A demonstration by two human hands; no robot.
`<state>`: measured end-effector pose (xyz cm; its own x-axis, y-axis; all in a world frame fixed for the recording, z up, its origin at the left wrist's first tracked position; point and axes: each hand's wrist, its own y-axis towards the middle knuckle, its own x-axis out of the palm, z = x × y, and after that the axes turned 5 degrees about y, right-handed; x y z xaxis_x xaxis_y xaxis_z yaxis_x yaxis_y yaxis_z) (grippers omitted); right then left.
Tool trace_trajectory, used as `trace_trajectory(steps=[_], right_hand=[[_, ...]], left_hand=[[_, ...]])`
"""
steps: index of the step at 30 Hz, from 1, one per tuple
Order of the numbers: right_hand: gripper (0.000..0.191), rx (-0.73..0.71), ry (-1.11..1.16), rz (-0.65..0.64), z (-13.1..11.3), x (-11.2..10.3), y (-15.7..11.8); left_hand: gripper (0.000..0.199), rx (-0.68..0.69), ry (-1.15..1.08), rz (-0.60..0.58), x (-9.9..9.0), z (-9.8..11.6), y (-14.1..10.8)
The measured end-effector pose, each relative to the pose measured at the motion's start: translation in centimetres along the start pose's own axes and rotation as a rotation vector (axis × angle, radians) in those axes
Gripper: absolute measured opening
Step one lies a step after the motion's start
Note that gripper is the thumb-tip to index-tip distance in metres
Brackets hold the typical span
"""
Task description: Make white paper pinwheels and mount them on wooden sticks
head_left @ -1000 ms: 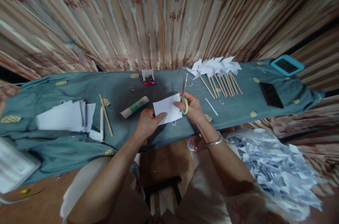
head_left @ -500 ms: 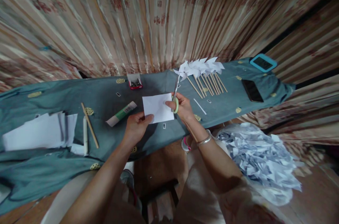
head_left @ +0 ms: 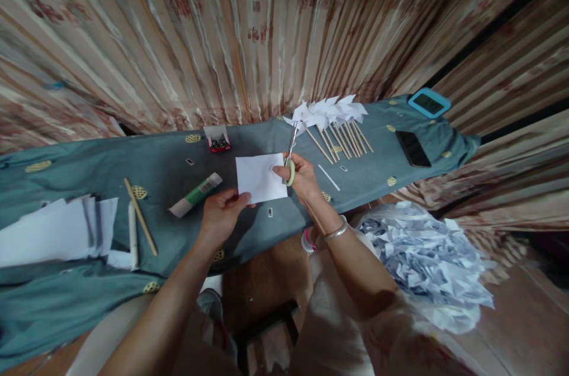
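A white square of paper is held up over the table between both hands. My left hand pinches its lower left corner, thumb on top. My right hand has its fingers through the pale green handle of the scissors, and its thumb lies on the paper's right edge. The scissor blades point away from me, beside the paper. Beyond them lies a row of white paper pinwheels on wooden sticks.
On the green cloth lie a glue tube, a red box of small metal pieces, a paper stack, a loose stick, a phone and a blue-framed timer. A bag of folded paper stands right.
The whole view has shifted a little, so the table items sit further left. Both hands keep their hold on the paper and scissors.
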<state>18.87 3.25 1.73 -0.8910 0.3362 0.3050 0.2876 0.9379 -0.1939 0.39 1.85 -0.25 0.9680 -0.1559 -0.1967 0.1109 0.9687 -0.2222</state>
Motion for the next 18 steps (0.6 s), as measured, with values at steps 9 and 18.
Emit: trace_trajectory(steps=[9,18], right_hand=[[0.047,-0.07,-0.017,0.044,0.45,-0.52,0.69],[0.044,-0.09,-0.012,0.041,0.5,-0.63,0.78]], left_hand=[[0.031,0.007,-0.031,-0.004,-0.14,-0.01,-0.15],[0.026,0.048,-0.009,-0.014,-0.5,-0.21,-0.28]])
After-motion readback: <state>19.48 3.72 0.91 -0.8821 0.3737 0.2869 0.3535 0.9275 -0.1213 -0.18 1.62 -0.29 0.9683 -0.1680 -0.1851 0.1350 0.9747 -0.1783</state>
